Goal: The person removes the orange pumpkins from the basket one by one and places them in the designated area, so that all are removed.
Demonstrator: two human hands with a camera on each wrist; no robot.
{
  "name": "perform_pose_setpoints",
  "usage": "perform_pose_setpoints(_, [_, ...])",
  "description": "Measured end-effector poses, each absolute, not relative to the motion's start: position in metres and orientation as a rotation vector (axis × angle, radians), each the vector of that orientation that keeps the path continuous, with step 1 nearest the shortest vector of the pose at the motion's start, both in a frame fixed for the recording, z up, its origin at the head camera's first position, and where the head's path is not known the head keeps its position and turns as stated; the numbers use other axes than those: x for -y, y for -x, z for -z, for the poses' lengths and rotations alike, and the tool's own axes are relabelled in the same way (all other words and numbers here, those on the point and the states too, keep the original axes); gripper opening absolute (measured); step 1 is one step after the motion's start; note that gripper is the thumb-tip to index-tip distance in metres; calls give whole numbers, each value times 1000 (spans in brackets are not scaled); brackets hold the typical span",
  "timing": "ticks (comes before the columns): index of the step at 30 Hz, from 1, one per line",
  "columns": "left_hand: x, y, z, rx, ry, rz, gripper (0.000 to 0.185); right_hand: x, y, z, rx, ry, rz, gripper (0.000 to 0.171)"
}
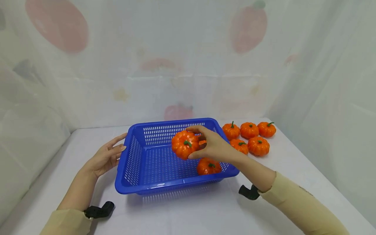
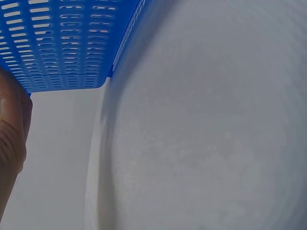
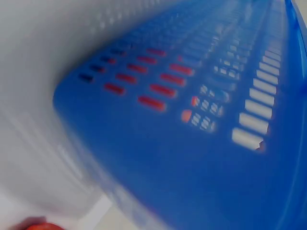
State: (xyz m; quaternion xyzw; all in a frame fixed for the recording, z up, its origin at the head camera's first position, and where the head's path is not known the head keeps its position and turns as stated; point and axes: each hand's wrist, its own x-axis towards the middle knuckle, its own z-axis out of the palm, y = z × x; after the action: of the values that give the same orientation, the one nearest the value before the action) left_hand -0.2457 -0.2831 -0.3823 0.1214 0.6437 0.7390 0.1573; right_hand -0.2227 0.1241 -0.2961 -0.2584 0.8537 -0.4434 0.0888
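Head view: right hand (image 1: 212, 146) reached over the right rim of the blue basket (image 1: 138, 187), fingers curled round one orange pumpkin (image 1: 184, 144) and holding it above the basket floor, not yet set down. A second pumpkin (image 1: 208, 166) lay inside the basket at its near right corner. A small patch of orange showed behind the right hand's fingers; could not tell whether that was a further pumpkin or part of the held one.

Left hand (image 1: 107, 156) lay open, fingers straight and spread, fingertips at the left rim of the basket, gripping nothing. Left wrist view showed only the slotted basket wall (image 2: 57, 43) and bare table (image 2: 201, 143).

Outside the basket, five more pumpkins (image 1: 249, 130) sat in a cluster on the white table (image 1: 188, 212), just beside the basket's far right corner.

Right wrist view was blurred: blue slotted wall with orange showing through the slots.

Judgement on progress: early to middle. One pumpkin was down in the basket, one was in hand over it, five were waiting on the table.
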Motion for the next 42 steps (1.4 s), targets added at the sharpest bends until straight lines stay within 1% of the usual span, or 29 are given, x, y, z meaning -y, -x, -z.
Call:
perform_pose_setpoints(7, [283, 245, 382, -1837, -354, -2112, 67, -153, 226, 286, -2558, 607, 1427, 75])
perform_pose_setpoints(14, [284, 246, 381, -1842, -362, -2107, 67, -179, 232, 285, -2607, 588, 1471, 74])
perform_pose_setpoints(19, [283, 245, 382, -1841, -363, -2107, 67, -198, 235, 286, -2639, 511, 1482, 73])
perform_pose_setpoints(30, [285, 243, 382, -1830, -367, -2119, 66, -243, 243, 285, -2734, 369, 1489, 78])
perform_pose_setpoints(42, [285, 243, 383, -1817, -367, -2124, 65, -302, 246, 287, -2834, 94, 1450, 87])
